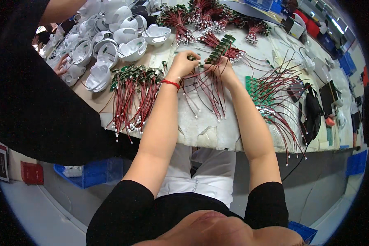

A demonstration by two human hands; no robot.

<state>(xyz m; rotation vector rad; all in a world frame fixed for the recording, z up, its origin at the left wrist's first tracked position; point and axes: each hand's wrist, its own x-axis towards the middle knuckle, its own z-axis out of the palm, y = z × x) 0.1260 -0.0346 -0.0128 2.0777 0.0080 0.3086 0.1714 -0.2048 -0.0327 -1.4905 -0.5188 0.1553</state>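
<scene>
My right hand is closed round the lower end of a strip of green circuit boards. Dark red wires with small white connectors hang from it over the table. Close beside it, my left hand, with a red cord at the wrist, pinches a small green board; its fingertips are partly hidden. Left of my forearm lies a heap of wired circuit boards, wires trailing toward the table's front edge. A green circuit panel with many red wires lies to the right.
White plastic housings are piled at the back left, where another person's hand shows beside a dark sleeve. Bundles of wired boards lie at the back. A black bag sits at right. Below the table stands a blue bin.
</scene>
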